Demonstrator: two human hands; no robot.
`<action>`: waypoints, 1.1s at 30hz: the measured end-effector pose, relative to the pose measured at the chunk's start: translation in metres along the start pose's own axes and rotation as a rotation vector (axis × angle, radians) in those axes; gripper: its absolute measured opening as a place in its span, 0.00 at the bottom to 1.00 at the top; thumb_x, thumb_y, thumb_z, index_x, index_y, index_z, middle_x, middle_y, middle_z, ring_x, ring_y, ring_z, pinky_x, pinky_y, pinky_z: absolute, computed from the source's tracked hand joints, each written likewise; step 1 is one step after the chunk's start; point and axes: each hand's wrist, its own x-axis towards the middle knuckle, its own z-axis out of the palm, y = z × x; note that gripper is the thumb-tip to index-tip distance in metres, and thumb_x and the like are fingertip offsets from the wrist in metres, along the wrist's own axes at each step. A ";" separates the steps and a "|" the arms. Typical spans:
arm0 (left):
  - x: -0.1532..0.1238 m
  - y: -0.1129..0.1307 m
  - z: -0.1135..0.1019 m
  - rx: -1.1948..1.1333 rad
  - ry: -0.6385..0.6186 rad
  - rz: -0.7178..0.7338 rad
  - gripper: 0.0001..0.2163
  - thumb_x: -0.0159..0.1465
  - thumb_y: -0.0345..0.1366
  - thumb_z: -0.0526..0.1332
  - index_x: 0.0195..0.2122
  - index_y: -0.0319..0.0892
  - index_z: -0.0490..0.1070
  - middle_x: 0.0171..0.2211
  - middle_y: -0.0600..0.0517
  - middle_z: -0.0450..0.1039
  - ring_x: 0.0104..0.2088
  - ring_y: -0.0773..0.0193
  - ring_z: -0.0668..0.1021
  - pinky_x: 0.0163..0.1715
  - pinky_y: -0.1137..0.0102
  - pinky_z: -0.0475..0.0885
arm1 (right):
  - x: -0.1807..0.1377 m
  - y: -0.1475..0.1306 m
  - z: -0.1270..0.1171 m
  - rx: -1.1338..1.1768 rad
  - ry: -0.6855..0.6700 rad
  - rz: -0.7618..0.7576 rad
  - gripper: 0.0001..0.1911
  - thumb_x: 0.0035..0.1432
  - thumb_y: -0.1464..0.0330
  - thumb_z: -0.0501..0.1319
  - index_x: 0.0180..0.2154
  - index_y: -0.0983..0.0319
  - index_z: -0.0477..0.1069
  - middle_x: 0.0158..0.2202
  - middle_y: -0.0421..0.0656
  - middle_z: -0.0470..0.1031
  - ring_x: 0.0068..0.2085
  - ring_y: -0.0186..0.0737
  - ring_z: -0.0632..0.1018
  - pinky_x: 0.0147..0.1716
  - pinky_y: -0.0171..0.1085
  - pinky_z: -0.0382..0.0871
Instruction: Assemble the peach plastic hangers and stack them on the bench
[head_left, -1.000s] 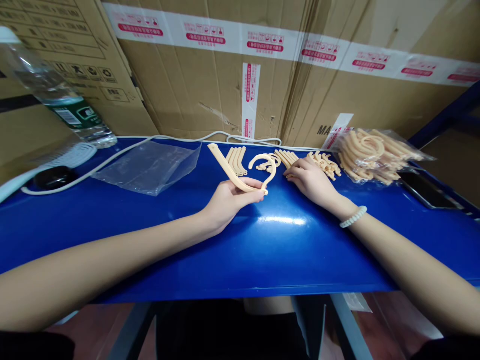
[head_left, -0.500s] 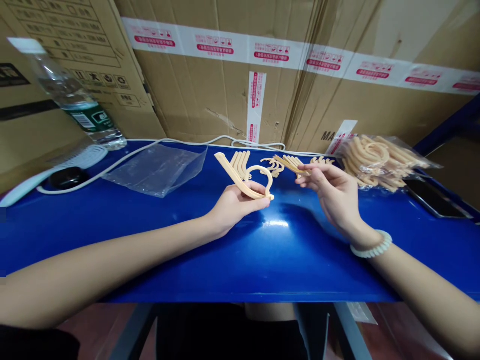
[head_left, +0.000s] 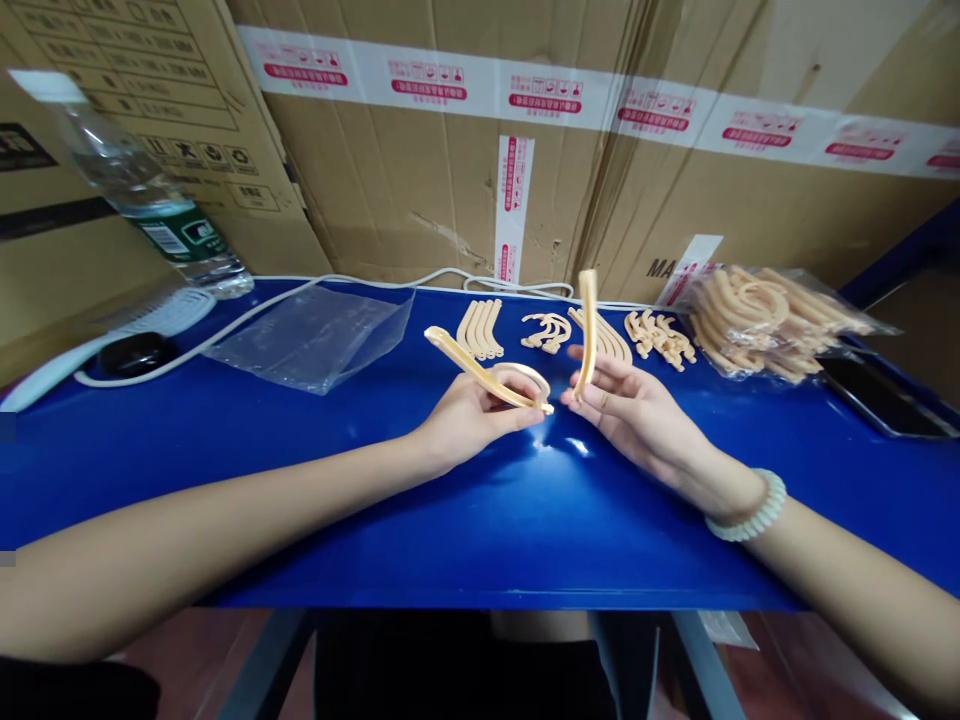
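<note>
Over the middle of the blue table, my left hand (head_left: 469,415) pinches two joined beige plastic pieces: a long, slightly bent strip (head_left: 472,368) and a hooked curved piece (head_left: 529,376). Their ends meet at my fingertips. Just to the right, my right hand (head_left: 637,410) grips another long beige strip (head_left: 589,325) by its lower end, holding it nearly upright. The two hands are close but apart. Behind them lie sorted beige parts: long strips (head_left: 480,328), small hooked pieces (head_left: 549,330), more strips (head_left: 604,335) and short curved pieces (head_left: 661,338).
A clear bag of beige parts (head_left: 765,320) and a dark phone (head_left: 885,395) lie at right. An empty plastic bag (head_left: 315,335), a white cable (head_left: 225,330), a black object (head_left: 137,354), a pale comb (head_left: 97,350) and a water bottle (head_left: 150,190) are at left. Cardboard boxes (head_left: 420,180) stand behind.
My right hand has come toward my left and down from the parts, turning its strip from slanted to nearly upright. The joined pieces in my left hand have tilted flatter.
</note>
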 end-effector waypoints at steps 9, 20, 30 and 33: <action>-0.001 0.002 0.001 -0.045 -0.026 -0.031 0.12 0.51 0.29 0.72 0.33 0.40 0.70 0.32 0.53 0.81 0.35 0.61 0.83 0.40 0.66 0.78 | -0.002 0.005 0.003 -0.237 -0.123 -0.122 0.19 0.51 0.64 0.76 0.44 0.60 0.76 0.39 0.43 0.83 0.40 0.43 0.84 0.49 0.45 0.78; -0.005 0.002 0.004 -0.094 0.021 -0.055 0.12 0.47 0.30 0.74 0.29 0.40 0.73 0.31 0.52 0.82 0.34 0.60 0.84 0.41 0.65 0.80 | -0.006 -0.003 0.007 -0.379 -0.147 -0.186 0.13 0.50 0.63 0.77 0.34 0.61 0.79 0.34 0.43 0.84 0.37 0.45 0.84 0.45 0.45 0.81; -0.006 -0.001 0.005 -0.071 0.092 -0.127 0.14 0.46 0.36 0.78 0.29 0.39 0.74 0.29 0.49 0.82 0.33 0.56 0.84 0.38 0.62 0.81 | -0.008 0.001 0.011 -0.440 -0.048 -0.211 0.15 0.48 0.59 0.77 0.33 0.59 0.79 0.33 0.43 0.82 0.34 0.43 0.83 0.40 0.44 0.81; -0.006 0.003 0.005 -0.113 0.086 -0.150 0.14 0.46 0.33 0.77 0.29 0.39 0.73 0.29 0.50 0.82 0.33 0.58 0.84 0.37 0.64 0.80 | -0.006 0.001 0.010 -0.441 -0.039 -0.211 0.16 0.47 0.59 0.77 0.33 0.60 0.78 0.31 0.41 0.81 0.30 0.40 0.81 0.36 0.42 0.80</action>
